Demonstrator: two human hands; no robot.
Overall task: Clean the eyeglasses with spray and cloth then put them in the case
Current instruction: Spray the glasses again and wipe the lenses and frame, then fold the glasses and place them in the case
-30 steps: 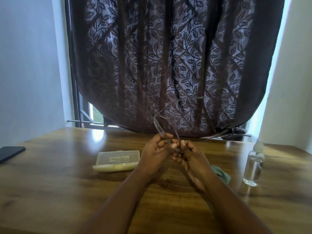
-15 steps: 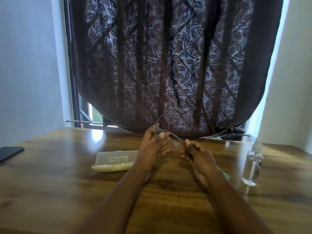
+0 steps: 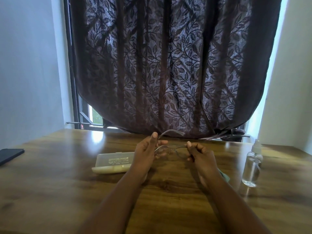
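Both hands grip thin-framed eyeglasses (image 3: pixel 170 150) above table (image 3: pixel 50 183): left hand (image 3: pixel 146 152) fingers curled round 9 o'clock end, right hand (image 3: pixel 200 154) pinching 3 o'clock end. Long axis 9-to-3, one temple raised toward 12. Risk, judged: frame twisting under uneven pull, or slipping onto closed case (image 3: pixel 113 162) at 9.
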